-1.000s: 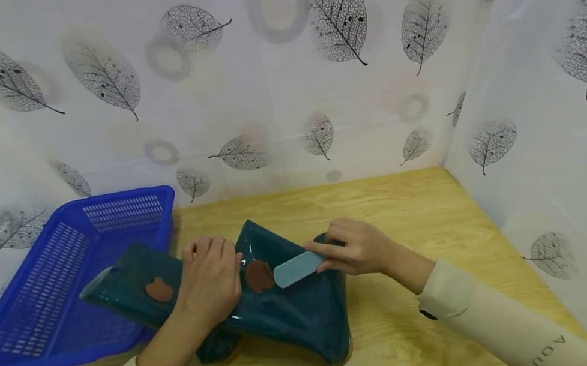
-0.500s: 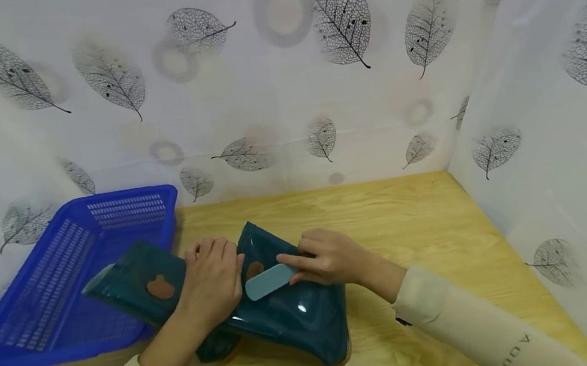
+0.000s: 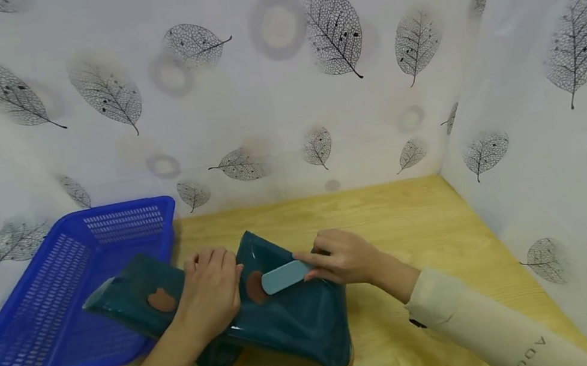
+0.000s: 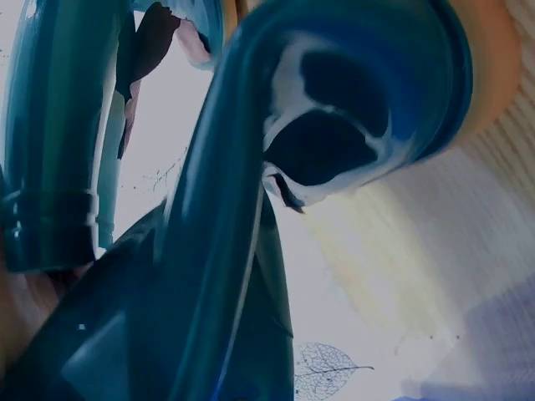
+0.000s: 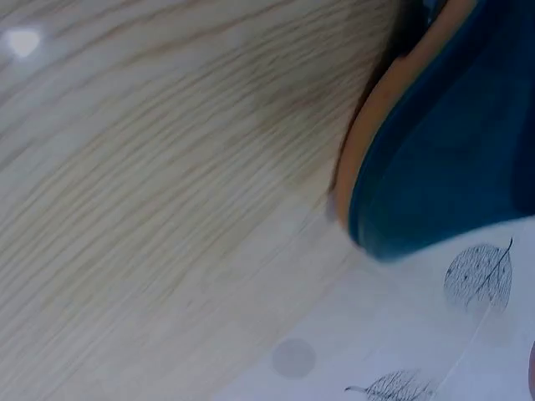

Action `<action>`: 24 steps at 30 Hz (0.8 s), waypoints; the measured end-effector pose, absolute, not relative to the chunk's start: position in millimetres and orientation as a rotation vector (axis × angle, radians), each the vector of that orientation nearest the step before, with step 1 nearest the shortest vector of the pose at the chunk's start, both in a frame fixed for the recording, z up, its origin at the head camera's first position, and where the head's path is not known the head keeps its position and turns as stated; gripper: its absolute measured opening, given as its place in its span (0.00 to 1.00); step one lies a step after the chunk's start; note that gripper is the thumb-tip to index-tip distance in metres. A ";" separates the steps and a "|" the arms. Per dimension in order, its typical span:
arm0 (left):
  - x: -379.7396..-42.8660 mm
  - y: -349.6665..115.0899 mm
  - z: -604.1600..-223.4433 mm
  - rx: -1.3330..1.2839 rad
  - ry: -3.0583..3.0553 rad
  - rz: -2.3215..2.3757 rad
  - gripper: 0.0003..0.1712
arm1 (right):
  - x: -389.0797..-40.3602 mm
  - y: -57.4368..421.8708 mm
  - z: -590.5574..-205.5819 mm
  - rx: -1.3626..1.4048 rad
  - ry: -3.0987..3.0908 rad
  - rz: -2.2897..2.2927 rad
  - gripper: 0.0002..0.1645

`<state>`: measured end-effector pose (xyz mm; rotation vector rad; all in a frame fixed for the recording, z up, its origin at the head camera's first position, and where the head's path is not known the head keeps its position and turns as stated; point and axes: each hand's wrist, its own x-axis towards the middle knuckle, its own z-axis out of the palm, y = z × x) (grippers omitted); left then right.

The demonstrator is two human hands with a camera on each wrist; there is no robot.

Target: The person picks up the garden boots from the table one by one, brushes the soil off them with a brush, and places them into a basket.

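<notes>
Two glossy dark teal rain boots lie crossed on the table. The left boot has its shaft over the basket and bears a brown apple-shaped patch. On the right boot, a similar patch sits partly behind a light blue oblong brush. My left hand grips the right boot near its shaft top, fingers curled over it. Thumb and fingers of my right hand pinch the brush flat against the boot; any bristles are hidden. The right wrist view shows the boot's tan sole edge.
A blue plastic basket with slotted walls stands at the left, partly behind the left boot. The wood-grain table meets white leaf-patterned sheeting at the back and right side.
The right hand slid the brush left across the right boot, over its patch, then partway back right. The left hand keeps its grip. The head view has shifted slightly.
</notes>
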<state>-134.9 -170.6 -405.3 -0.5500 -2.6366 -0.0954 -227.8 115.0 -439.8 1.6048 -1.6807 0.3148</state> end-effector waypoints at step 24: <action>-137.2 -171.9 -405.1 -0.543 -2.625 -0.051 0.11 | -229.1 118.6 -440.1 1.606 -1.709 0.221 0.25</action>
